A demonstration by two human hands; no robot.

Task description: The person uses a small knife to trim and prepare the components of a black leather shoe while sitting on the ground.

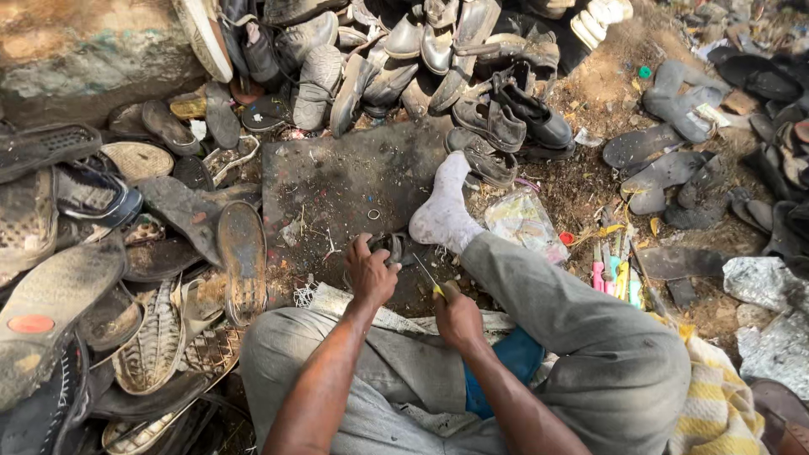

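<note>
Left hand [371,274] grips a dark shoe [389,247] on the slab [337,181], beside the socked foot [442,215]. Right hand [458,318] is fisted on a yellow-handled awl [431,282], tip toward shoe. Tools [617,274] lie right.

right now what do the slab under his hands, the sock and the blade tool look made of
Slab: looks like stone or hard rubber, dark, matt and scuffed. Sock: knitted white cloth, dirt-stained. Blade tool in the right hand: thin shiny metal blade, yellowish handle, possibly plastic.
</note>
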